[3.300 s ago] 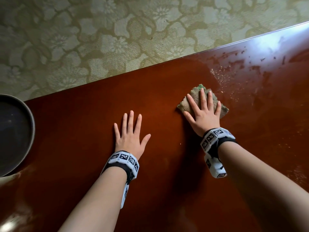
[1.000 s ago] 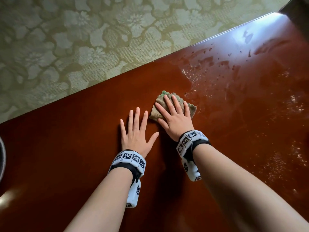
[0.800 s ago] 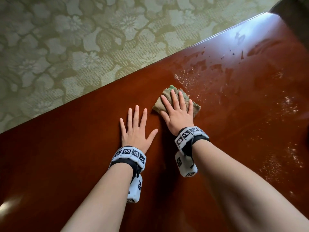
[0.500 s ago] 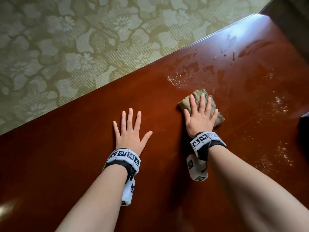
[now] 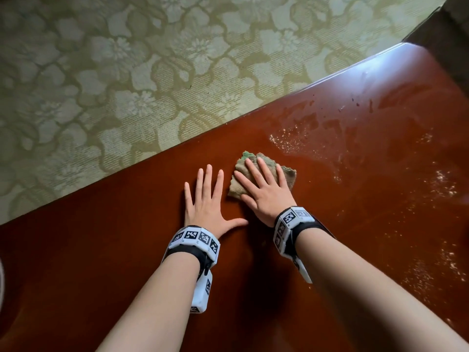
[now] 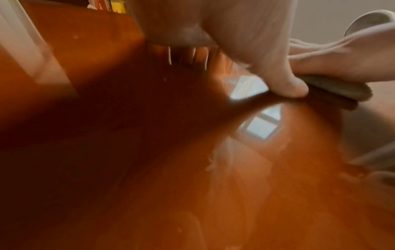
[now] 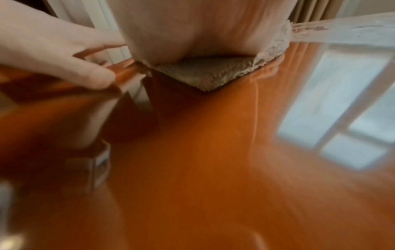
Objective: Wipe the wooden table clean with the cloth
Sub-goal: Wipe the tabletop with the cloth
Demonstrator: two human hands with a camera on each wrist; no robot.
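Observation:
A folded brownish cloth [image 5: 286,171] with a green corner lies on the glossy red-brown wooden table [image 5: 127,250]. My right hand [image 5: 264,191] presses flat on it with fingers spread and straight. Under the palm in the right wrist view the cloth [image 7: 205,74] shows as a grey wedge. My left hand [image 5: 206,199] lies flat on the bare wood just left of the cloth, fingers spread, holding nothing. From the left wrist view the cloth [image 6: 337,88] sits beyond my left thumb. Pale crumbs and smears [image 5: 291,141] cover the table to the right.
The table's far edge [image 5: 228,120] runs diagonally, with a green floral carpet [image 5: 127,72] beyond it. More crumbs [image 5: 444,184] scatter along the right side. A rim of a round object [image 5: 1,283] peeks in at the far left.
My right hand has slid the cloth back to the left, close beside my left hand, after a stroke out to the right. The left hand stays planted flat.

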